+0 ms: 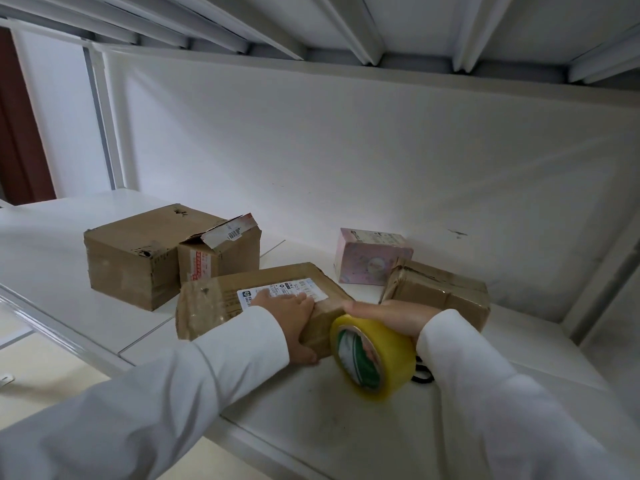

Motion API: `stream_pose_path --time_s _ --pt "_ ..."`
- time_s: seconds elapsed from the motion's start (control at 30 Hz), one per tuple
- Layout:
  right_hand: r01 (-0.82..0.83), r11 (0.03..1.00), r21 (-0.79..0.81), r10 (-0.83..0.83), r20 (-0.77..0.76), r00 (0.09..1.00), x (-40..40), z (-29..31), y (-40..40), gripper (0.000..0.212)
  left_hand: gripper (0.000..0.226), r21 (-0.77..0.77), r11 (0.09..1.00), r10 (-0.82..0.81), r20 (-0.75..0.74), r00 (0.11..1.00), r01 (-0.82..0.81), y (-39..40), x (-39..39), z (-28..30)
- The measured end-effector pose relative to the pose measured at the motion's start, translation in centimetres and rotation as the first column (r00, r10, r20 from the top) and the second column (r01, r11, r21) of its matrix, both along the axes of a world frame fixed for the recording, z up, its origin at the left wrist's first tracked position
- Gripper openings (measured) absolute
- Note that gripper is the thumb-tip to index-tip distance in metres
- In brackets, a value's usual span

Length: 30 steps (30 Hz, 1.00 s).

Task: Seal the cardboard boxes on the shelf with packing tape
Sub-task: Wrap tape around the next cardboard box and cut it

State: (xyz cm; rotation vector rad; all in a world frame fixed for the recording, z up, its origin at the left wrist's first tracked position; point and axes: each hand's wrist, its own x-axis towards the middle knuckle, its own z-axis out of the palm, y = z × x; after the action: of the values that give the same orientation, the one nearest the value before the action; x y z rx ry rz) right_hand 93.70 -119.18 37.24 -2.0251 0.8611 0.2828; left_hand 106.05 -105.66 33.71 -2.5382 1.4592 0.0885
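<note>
Left hand [294, 313] lies flat across the top of the flat cardboard box [221, 299] at the shelf [52, 244] front, fingers on its label, thumb curled under the near corner. Right hand [391, 315] grips the yellow tape roll [374, 358], pressed against that box's right end.

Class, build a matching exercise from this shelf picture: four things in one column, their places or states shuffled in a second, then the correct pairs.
Things:
1. tape roll
2. pink box
3. labelled box
4. big box

Places or states:
A. far left on the shelf
B. gripped by the left hand
C. at the back wall
D. held by the right hand

Pairs: 1-D, 2-C, 3-B, 4-A
</note>
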Motion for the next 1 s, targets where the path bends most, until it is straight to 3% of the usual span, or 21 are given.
stream_pose_path --time_s 0.13,0.27,0.37,0.43,0.57,0.63,0.7,0.77,1.0 --pt "0.003 0.990 0.137 -0.044 0.295 0.955 -0.8 2.4 -0.6 0.096 0.051 -0.148 0.989 0.009 0.069 0.998 0.001 0.5 0.3 3.1" --pt "-0.143 0.953 0.269 -0.037 0.570 0.821 -1.3 5.3 -0.4 0.040 0.028 -0.311 0.948 0.004 -0.204 0.979 -0.069 1.0 2.1 6.7" --pt "-0.176 0.925 0.337 -0.099 0.660 0.745 -1.1 7.2 0.4 0.041 0.021 -0.364 0.924 -0.071 -0.463 0.884 -0.116 1.1 3.1 8.5" --pt "-0.148 0.931 0.334 -0.115 0.652 0.749 -0.5 7.6 0.8 0.044 0.025 -0.350 0.929 -0.077 -0.499 0.863 -0.120 0.7 3.2 9.2" --pt "-0.007 0.944 0.330 -0.212 0.620 0.756 0.3 7.4 1.1 0.047 0.077 -0.258 0.966 -0.128 -0.478 0.869 0.000 0.1 1.8 8.6" --pt "0.023 0.935 0.353 -0.251 0.616 0.746 0.6 7.3 1.1 0.038 0.089 -0.190 0.980 -0.139 -0.425 0.895 0.062 -0.1 1.0 7.4" --pt "0.011 0.928 0.373 -0.258 0.620 0.741 1.2 7.2 1.3 0.033 0.084 -0.165 0.983 -0.101 -0.114 0.988 0.081 -0.4 0.9 5.9" --pt "-0.021 0.927 0.376 -0.232 0.614 0.754 1.8 7.1 1.7 0.033 0.078 -0.177 0.982 -0.055 0.102 0.993 0.072 -0.8 1.2 4.9" --pt "-0.049 0.933 0.355 -0.118 0.435 0.893 2.4 8.5 2.5 0.038 0.074 -0.157 0.986 0.066 0.111 0.992 -0.048 -2.1 2.4 5.0"
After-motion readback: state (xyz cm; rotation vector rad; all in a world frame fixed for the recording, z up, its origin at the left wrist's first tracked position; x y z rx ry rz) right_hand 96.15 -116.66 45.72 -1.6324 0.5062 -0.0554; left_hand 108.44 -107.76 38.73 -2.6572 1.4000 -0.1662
